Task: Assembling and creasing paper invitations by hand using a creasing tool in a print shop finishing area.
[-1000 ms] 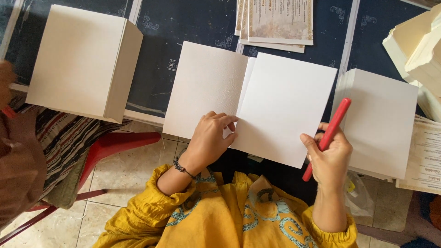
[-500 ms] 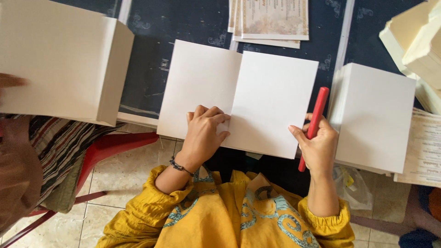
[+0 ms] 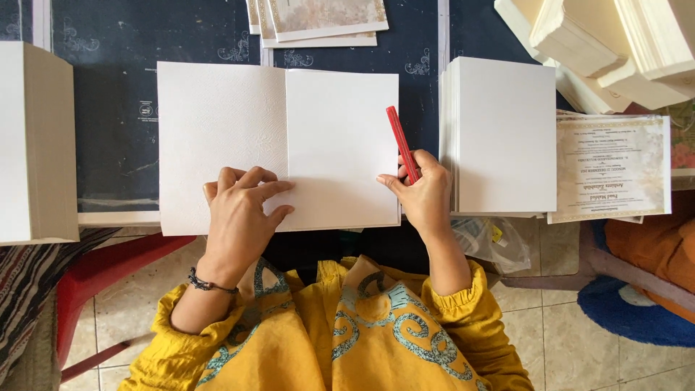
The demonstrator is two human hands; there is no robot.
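Observation:
A white folded card [image 3: 239, 123] lies open and flat on the dark blue table [image 3: 116, 108] in front of me. My left hand [image 3: 242, 210] rests on the card's lower edge near the centre fold, fingers spread over it. My right hand [image 3: 423, 192] sits at the card's lower right corner and grips a red stick-like tool [image 3: 402, 143] that points up and away from me. A black bracelet circles my left wrist. Yellow patterned sleeves cover both forearms.
A tall stack of white cards [image 3: 503, 134] stands just right of my right hand, another thick stack [image 3: 36, 141] at the left edge. Printed cards with ornate borders [image 3: 612, 170] lie far right and at the top [image 3: 318, 18]. Cream stacks [image 3: 615, 43] fill the top right. A red stool [image 3: 108, 264] is below.
The open card now lies flatter and squarer on the table. My right hand has moved in to the card's right corner with the red tool. My left hand stays on the lower edge.

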